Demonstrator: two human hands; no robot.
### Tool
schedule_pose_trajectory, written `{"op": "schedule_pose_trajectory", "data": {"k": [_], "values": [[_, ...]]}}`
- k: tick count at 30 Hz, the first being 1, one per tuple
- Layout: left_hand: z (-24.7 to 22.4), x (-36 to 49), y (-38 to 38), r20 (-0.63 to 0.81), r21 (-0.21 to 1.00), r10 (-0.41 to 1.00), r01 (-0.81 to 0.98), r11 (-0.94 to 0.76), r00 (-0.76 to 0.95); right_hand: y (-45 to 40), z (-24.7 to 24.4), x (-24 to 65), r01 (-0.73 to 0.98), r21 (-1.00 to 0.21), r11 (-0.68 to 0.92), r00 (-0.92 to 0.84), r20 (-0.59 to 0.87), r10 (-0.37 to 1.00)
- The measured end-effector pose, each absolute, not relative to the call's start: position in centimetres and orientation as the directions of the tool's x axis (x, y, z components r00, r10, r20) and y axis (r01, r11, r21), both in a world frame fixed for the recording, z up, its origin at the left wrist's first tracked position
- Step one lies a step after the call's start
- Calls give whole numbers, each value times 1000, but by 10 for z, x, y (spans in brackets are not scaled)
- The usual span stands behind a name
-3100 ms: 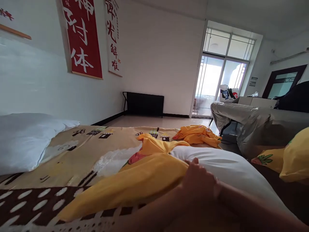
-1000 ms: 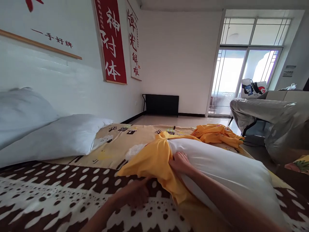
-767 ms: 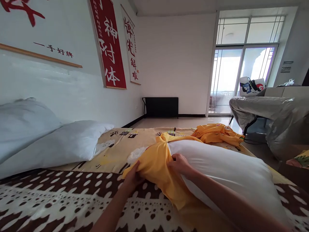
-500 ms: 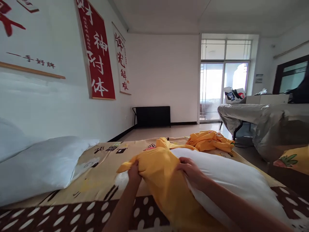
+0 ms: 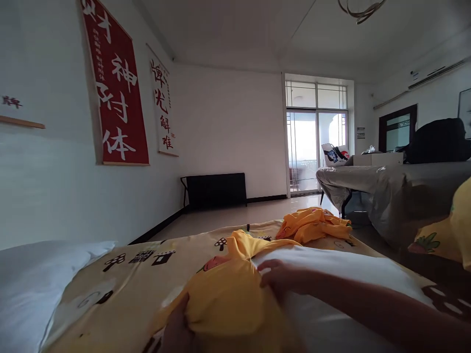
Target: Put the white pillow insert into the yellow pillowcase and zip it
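A yellow pillowcase with a printed fruit pattern lies bunched in front of me, partly around the near end of a white pillow. With my left hand I grip the left edge of the cloth, low in the view. My right hand pinches the pillowcase's right side where it meets the pillow. Below the hands, the lower part of the cloth is blurred and runs out of view.
Another white pillow lies at the left of the patterned bed sheet. A crumpled orange-yellow cloth rests at the bed's far edge. More yellow printed fabric shows at the right. Beyond stands a plastic-covered table.
My left hand has come down and left with the cloth's edge. The right hand stays at the pillow side. The view has turned to the right and tilted up.
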State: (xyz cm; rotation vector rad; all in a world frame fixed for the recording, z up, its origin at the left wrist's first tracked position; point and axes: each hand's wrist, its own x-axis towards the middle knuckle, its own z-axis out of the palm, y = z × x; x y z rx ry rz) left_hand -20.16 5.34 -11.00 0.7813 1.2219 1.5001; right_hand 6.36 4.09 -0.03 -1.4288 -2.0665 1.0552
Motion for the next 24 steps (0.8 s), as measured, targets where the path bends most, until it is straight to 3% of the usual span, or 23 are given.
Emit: {"op": "schedule_pose_trajectory", "data": {"k": [2, 4, 6, 10, 12, 14, 17, 19, 22, 24], "values": [[-97, -195, 53, -159, 920, 907, -391, -7, -391, 64, 6, 36, 681, -656, 325, -372, 73, 925], [-79, -186, 49, -194, 928, 823, -373, -23, -534, 83, 18, 12, 720, -525, 454, -402, 217, 889], [-59, -175, 42, -139, 949, 803, -310, -60, -579, 97, 35, -10, 702, -402, 587, -496, 316, 809], [-31, -162, 22, -16, 973, 776, -190, -134, -630, 113, 63, -51, 518, -253, 817, -762, 299, 575], [-26, -159, 14, -49, 980, 745, -176, -92, -665, 118, 61, -64, 369, -281, 886, -852, 279, 443], [-26, -155, 10, -1, 977, 758, -162, -138, -652, 122, 47, -66, 247, -401, 882, -880, 288, 377], [-28, -141, 9, 154, 944, 750, -127, -304, -643, 124, 21, -51, 95, -696, 711, -864, 298, 407], [-28, -130, 8, 218, 932, 672, -52, -358, -707, 123, 13, -35, -23, -813, 581, -856, 316, 409], [-24, -120, 2, 348, 910, 562, 125, -396, -750, 119, 17, -18, -62, -841, 538, -851, 326, 412], [-21, -121, -1, 369, 920, 592, 189, -345, -717, 120, 22, -15, 5, -820, 572, -826, 319, 464]]}}
